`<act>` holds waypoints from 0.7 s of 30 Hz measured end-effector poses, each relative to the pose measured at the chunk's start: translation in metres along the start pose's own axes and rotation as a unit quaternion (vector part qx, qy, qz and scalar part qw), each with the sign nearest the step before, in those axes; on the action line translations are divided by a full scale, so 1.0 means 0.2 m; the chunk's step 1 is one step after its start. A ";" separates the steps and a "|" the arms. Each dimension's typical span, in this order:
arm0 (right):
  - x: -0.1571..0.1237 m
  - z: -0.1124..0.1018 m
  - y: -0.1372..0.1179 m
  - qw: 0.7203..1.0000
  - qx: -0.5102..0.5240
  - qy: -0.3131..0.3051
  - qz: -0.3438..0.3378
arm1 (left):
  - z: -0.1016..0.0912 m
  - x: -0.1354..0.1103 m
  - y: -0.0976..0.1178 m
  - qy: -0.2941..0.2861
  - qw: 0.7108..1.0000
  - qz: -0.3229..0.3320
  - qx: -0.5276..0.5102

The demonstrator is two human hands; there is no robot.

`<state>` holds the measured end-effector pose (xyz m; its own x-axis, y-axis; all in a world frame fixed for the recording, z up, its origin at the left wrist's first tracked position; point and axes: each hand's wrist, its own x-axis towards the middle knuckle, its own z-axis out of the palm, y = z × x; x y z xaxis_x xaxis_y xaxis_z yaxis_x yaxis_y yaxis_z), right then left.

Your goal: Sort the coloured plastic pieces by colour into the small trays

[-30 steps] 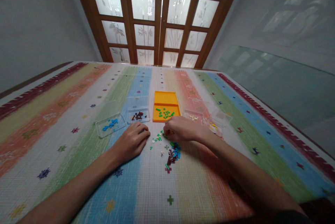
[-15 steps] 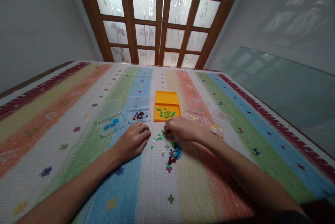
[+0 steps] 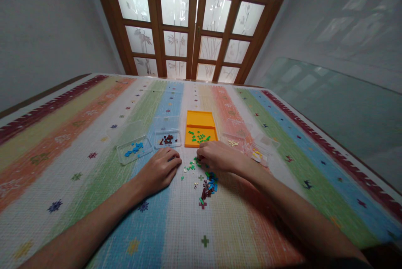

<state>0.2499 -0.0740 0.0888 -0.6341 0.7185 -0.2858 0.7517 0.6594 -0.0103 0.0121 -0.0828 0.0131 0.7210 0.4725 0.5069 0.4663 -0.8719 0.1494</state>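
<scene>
My left hand (image 3: 165,165) rests on the tablecloth, its fingers loosely bent and the thumb a little apart, with nothing visible in it. Just in front of the orange case (image 3: 192,144), my right hand (image 3: 213,155) points down with its fingertips pinched together. Whatever they hold is hidden. Small green bricks (image 3: 190,167) lie scattered between the two hands. Closer to me is a loose heap of brown bricks (image 3: 205,191) mixed with blue bricks (image 3: 213,185). Inside the open case lie several green bricks (image 3: 201,138).
Beyond my left hand stand a clear box (image 3: 134,161) of blue bricks and another clear box (image 3: 168,146) of brown ones. Behind my right forearm are a box with cream bricks (image 3: 233,143) and one with yellow pieces (image 3: 256,154). A striped cloth (image 3: 132,223) covers the table.
The view has shifted very slightly. Both hands keep the same places and poses, and the bricks show no visible change.
</scene>
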 end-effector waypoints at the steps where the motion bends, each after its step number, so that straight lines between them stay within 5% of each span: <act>1: 0.00 0.00 -0.01 1.000 -0.005 0.000 0.002 | 0.00 0.00 0.00 0.000 1.000 0.000 -0.001; 21: 0.04 0.07 0.02 0.996 0.066 0.050 -0.036 | -0.01 0.00 0.01 -0.014 1.000 -0.007 -0.008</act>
<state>0.2506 -0.0698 0.0731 -0.6976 0.6926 -0.1835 0.7163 0.6804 -0.1548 0.0122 -0.0848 0.0160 0.7283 0.4885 0.4807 0.4690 -0.8666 0.1701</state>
